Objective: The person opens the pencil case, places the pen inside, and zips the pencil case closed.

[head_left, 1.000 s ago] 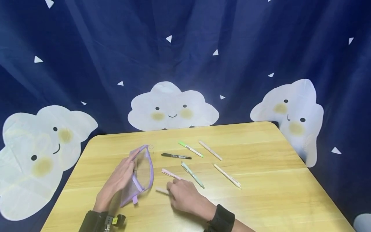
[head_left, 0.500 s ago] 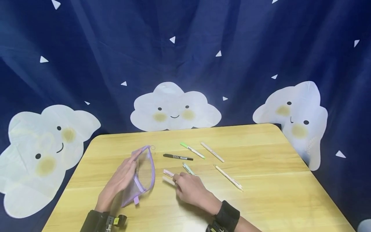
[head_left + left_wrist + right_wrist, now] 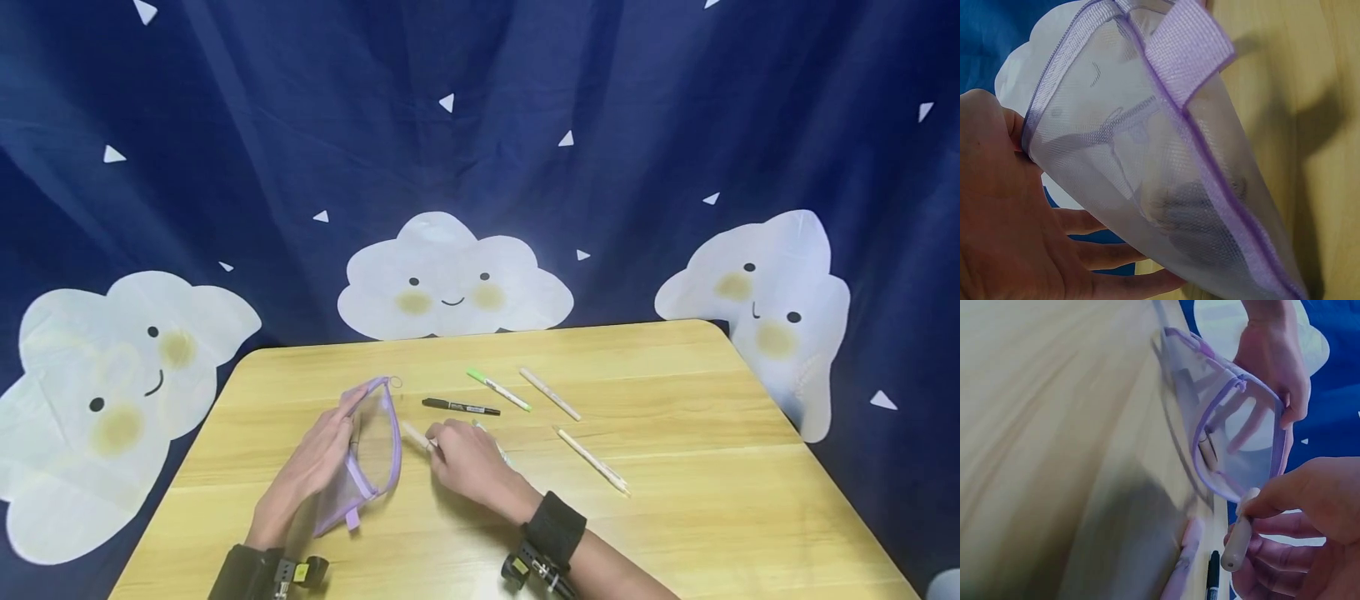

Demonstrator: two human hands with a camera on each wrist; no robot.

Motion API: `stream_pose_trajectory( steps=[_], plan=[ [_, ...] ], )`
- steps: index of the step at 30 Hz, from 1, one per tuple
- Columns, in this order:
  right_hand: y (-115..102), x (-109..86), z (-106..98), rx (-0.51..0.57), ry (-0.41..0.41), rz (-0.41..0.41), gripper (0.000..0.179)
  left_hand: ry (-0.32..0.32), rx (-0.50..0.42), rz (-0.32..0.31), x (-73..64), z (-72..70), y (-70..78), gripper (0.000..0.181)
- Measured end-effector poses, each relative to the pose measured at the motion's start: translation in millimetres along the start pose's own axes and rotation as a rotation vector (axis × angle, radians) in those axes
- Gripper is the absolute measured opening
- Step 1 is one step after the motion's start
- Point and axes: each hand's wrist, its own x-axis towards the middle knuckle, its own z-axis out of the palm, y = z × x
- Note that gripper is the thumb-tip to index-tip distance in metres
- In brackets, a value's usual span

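A see-through mesh pencil pouch with purple trim (image 3: 396,450) stands tilted on the table, its mouth gaping toward the right. My left hand (image 3: 318,454) holds its rim, thumb at the edge and fingers spread along the outside, as the left wrist view shows. Inside the pouch lies a pen (image 3: 1208,451). My right hand (image 3: 468,462) pinches a pale pen (image 3: 1238,542) between thumb and fingers, one end pointing at the pouch's mouth. A pink pen (image 3: 1184,559) is hidden by this hand in the head view; a mint pen (image 3: 489,440) is partly covered.
Beyond the right hand lie a black marker (image 3: 461,407), a green-and-white highlighter (image 3: 498,390) and a pale pen (image 3: 550,393). A cream pen (image 3: 592,461) lies farther right on the wooden table (image 3: 712,517). A blue cloud-print curtain (image 3: 495,150) hangs behind.
My right hand, with the pale pen in it, shifts right, then left and away from me, bringing the pen closer to the pouch's mouth. The left hand and pouch stay put.
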Motion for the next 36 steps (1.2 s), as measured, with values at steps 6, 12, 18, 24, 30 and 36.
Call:
stream_pose_trajectory(
  steps=[6,12,18,24,30,36],
  plan=[
    [-7,12.4,2,0.087,-0.011,0.038,0.029,0.004,0.005,-0.001,-0.6,-1.8,2.1,0.052],
    [-11,18.8,8,0.244,-0.046,0.099,0.038,0.001,-0.008,-0.006,-0.5,-2.6,2.9,0.052],
    [-24,32.3,13,0.337,-0.049,0.148,0.038,0.006,-0.003,-0.003,0.3,-1.9,0.7,0.053],
    [-34,46.5,21,0.472,-0.083,0.242,0.041,0.013,0.006,0.027,0.7,-1.2,-1.0,0.052],
    [-43,54.8,34,0.579,-0.1,0.269,0.049,0.016,-0.005,0.03,-0.7,-1.9,-2.3,0.052],
    [-45,58.5,42,0.662,-0.119,0.277,0.041,0.01,-0.002,0.033,-1.4,-3.8,-2.3,0.052]
  ],
)
